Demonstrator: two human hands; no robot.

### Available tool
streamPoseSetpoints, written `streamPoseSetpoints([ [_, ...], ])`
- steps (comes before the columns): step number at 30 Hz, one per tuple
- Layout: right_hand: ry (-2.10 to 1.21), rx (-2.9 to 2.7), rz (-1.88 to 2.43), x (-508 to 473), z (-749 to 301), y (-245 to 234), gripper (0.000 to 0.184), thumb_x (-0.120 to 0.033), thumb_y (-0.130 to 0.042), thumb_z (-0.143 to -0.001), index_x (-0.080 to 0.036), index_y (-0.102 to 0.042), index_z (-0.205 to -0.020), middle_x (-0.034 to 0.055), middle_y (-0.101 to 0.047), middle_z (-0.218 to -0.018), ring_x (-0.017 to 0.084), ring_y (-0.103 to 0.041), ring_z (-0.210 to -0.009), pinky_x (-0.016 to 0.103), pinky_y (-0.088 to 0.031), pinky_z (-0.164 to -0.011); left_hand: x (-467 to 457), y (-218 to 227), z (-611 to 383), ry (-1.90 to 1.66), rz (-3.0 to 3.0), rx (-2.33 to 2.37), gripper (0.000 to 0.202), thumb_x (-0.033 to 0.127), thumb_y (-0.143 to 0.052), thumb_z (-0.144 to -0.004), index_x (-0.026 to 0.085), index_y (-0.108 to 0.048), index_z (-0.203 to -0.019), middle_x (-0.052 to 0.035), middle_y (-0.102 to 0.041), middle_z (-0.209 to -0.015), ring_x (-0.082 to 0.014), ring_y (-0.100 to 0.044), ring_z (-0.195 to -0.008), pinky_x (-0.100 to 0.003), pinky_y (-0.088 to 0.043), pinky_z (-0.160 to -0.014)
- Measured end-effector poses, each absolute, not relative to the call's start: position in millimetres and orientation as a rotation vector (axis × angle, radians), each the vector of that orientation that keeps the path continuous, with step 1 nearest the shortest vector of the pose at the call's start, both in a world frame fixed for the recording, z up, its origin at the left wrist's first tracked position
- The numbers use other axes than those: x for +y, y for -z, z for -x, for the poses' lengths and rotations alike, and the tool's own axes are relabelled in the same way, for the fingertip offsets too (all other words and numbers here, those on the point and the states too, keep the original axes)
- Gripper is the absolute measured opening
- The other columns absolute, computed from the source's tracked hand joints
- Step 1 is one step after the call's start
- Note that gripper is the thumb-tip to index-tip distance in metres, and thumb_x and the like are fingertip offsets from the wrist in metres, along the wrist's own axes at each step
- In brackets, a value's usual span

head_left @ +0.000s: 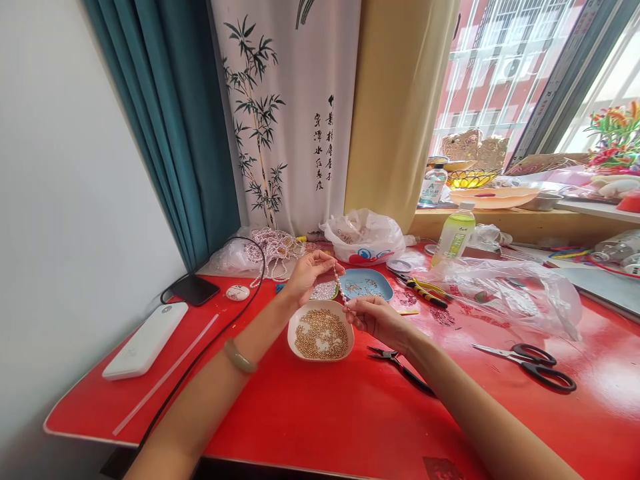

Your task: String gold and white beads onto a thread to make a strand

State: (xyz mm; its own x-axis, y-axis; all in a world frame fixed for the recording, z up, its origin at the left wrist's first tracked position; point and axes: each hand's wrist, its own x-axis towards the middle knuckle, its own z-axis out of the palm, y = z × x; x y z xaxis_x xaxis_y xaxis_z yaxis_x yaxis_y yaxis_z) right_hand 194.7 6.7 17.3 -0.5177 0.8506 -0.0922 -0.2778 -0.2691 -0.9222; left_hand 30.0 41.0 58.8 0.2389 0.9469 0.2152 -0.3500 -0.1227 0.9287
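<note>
Between my two hands a short strand of pearly pink beads is held up. My left hand pinches its upper end, and a bangle circles that wrist. Lower and to the right, my right hand pinches the other end. Just below them sits a white bowl of small gold beads. Behind the strand are a dish of pale pink beads, partly covered by my left hand, and a blue tray with scattered small beads or findings.
Black-handled pliers lie by my right forearm, scissors farther right. Yellow-black pliers, a plastic bag and a drink bottle stand behind. On the left are a power bank, a phone and a black cable.
</note>
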Motion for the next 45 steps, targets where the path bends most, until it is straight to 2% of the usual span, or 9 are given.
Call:
streamPoseSetpoints([
  [10,-1.863,-1.207,0.762,11,-195,-14,0.015,-0.025,-0.056,-0.073,-0.013,-0.062,-0.08,0.0047,-0.065,-0.063,0.005,-0.055,-0.049,0.012,-0.044,-0.049,41,-60,-29,-1.272,-1.161,0.714,0.017,0.02,-0.064,-0.064,0.013,-0.05,-0.07,-0.0053,-0.066,-0.068,-0.0131,-0.062,-0.064,-0.021,-0.046,-0.058],
  [19,-1.844,-1.19,0.732,11,-196,-15,0.011,-0.022,-0.06,-0.07,-0.012,-0.062,-0.072,0.004,-0.065,-0.063,0.005,-0.057,-0.051,0.013,-0.046,-0.052,39,-58,-33,-1.286,-1.176,0.672,0.015,0.021,-0.062,-0.065,0.013,-0.05,-0.067,-0.0044,-0.066,-0.068,-0.0115,-0.061,-0.063,-0.019,-0.045,-0.057],
  [36,-1.842,-1.2,0.626,6,-195,-19,0.01,-0.021,-0.062,-0.067,-0.012,-0.063,-0.069,0.0045,-0.065,-0.064,0.007,-0.057,-0.056,0.017,-0.044,-0.057,39,-60,-35,-1.377,-1.004,0.65,0.007,0.012,-0.057,-0.069,0.012,-0.051,-0.065,-0.0036,-0.064,-0.062,-0.0101,-0.062,-0.063,-0.013,-0.045,-0.053],
  [45,-1.774,-1.296,0.684,5,-192,-20,0.011,-0.02,-0.061,-0.068,-0.011,-0.065,-0.071,0.0002,-0.059,-0.056,0.002,-0.047,-0.047,0.013,-0.036,-0.048,33,-67,-31,-1.372,-1.005,0.695,0.006,0.012,-0.059,-0.066,0.012,-0.053,-0.066,-0.0057,-0.066,-0.069,-0.0132,-0.063,-0.065,-0.016,-0.048,-0.054],
])
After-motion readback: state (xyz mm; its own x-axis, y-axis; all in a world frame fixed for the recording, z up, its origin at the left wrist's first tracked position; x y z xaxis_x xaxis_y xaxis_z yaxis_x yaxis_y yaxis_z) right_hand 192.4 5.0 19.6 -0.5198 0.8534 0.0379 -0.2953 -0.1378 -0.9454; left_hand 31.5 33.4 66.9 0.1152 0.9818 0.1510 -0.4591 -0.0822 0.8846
